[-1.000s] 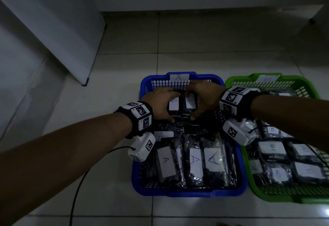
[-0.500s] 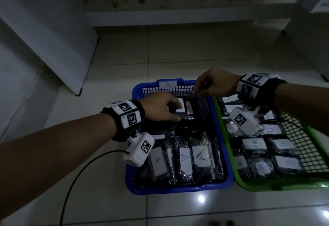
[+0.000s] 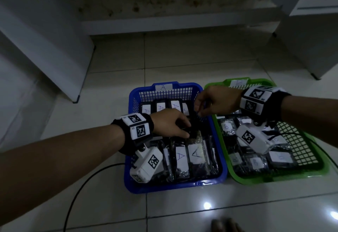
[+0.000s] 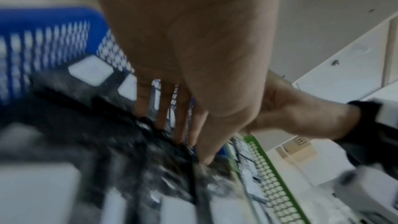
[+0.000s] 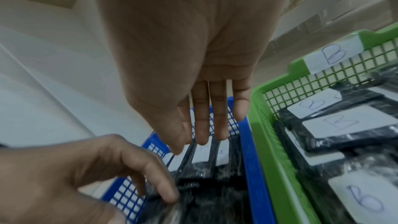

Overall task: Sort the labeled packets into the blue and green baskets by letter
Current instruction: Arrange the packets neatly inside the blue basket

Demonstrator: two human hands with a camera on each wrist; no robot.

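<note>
Head view shows the tiled floor (image 3: 113, 70) first, and on it my two baskets side by side, touching along their long edges. My blue basket (image 3: 173, 186) is on the left and carries a paper label with the letter A (image 3: 163, 87) on its far rim. My green basket (image 3: 274, 176) is on the right, and its far rim has a label with the letter B (image 5: 332, 55), which I read clearly in the right wrist view.

Inside the blue basket the A packets (image 3: 196, 155) lie in rows: one row along the near edge, another row standing against the far edge. Inside the green basket the B packets (image 3: 225, 126) lie flat, mostly toward its left edge and its near edge.

My left hand (image 3: 169, 123) is over the middle of the blue basket. Its fingers are bent downward and the fingertips (image 4: 206, 159) touch a dark packet (image 3: 193, 133) there; if they really pinch it I cannot tell, because the left wrist view is blurred.

My right hand (image 3: 217, 101) is above the far right corner of the blue basket, near the rim shared with the green one. In the right wrist view its fingers (image 5: 219, 118) are straight and relaxed, with nothing between them.

A black cable (image 3: 82, 189) lies on the floor at the left of the blue basket.
</note>
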